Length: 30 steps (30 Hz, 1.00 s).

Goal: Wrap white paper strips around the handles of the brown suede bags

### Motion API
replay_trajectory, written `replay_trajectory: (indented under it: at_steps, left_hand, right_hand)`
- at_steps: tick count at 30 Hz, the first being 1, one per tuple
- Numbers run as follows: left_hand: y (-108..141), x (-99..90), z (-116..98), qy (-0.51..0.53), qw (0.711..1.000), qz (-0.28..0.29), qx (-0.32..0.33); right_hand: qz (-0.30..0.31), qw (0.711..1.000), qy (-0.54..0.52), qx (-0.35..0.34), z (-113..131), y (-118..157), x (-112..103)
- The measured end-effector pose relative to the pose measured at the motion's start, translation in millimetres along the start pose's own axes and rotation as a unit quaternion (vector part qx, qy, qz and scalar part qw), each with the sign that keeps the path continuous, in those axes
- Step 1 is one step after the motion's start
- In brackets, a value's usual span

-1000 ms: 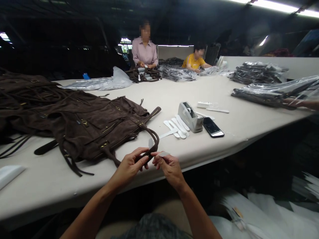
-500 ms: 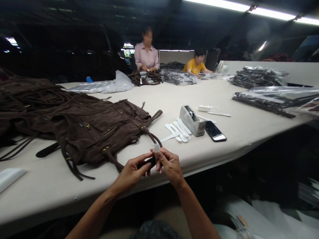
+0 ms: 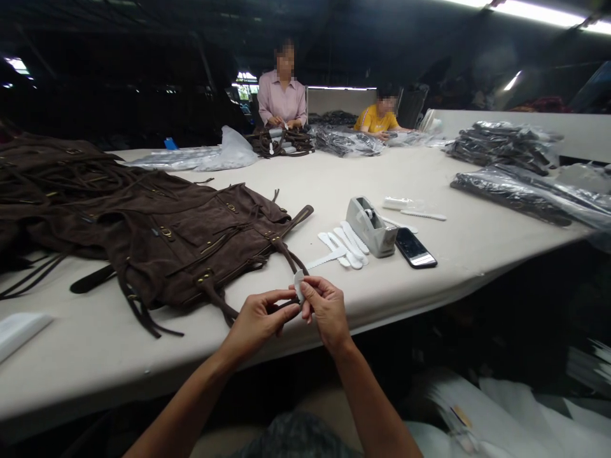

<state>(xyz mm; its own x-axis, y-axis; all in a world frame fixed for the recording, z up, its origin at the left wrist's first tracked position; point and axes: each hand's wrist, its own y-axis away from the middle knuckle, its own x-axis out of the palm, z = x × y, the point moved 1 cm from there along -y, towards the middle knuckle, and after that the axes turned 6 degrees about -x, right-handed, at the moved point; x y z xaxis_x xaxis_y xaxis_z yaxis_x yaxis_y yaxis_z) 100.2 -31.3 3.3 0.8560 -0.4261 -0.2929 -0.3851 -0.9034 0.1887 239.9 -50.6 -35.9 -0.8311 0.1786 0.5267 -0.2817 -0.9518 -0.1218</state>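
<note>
- Pinching the dark handle (image 3: 219, 303) between thumb and fingers, the left hand (image 3: 258, 316) is near the right one.
- The right hand (image 3: 327, 310) nips a small white strip (image 3: 298, 282) between thumb and fingertips — whether it touches the handle, I cannot tell.
- The brown bag (image 3: 191, 249) lies on the pale table (image 3: 405, 175), mostly left of the hands.
- Beyond the right hand — loose white strips (image 3: 342, 244), a grey tape dispenser (image 3: 382, 240) and, just beside that, a phone (image 3: 414, 245).

Brown bag (image 3: 191, 232), white strip (image 3: 298, 281), grey dispenser (image 3: 382, 239)
</note>
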Motion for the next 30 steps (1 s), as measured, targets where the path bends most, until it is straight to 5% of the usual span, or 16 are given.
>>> replay_trajectory:
  at_steps: [16,30]
  left_hand:
    - [-5,14.4,-6,0.001,0.999,-0.038,0.020]
    - [-7,16.8,6,-0.057,0.994,-0.053,0.080]
  right_hand:
    - [-0.024,0.999,-0.030,-0.024,-2,4,-5]
    - [-0.134,0.980,-0.150,0.003,-12,2,-5]
